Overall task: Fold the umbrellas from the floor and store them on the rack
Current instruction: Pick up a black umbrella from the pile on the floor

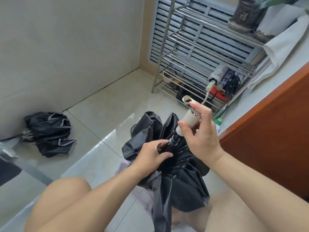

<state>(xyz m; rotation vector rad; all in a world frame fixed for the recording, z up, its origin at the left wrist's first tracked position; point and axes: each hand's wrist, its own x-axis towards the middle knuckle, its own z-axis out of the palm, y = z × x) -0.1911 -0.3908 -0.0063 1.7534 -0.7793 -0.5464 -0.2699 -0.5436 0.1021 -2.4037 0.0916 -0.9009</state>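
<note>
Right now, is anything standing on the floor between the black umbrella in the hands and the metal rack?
Nothing visible does. The pale tiled floor between the black umbrella with the cream handle and the steel wire rack is bare. Folded umbrellas already fill the right end of one low shelf.

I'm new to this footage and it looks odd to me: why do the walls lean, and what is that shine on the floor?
Head view: the wide-angle lens bends straight lines, so the rack and wall lean. The floor tiles are glossy and mirror soft daylight, hence the pale sheen. Shadows are faint. The plant pot at the top edge looks blurred; both hands, left and right, on the umbrella, are fairly sharp.
</note>
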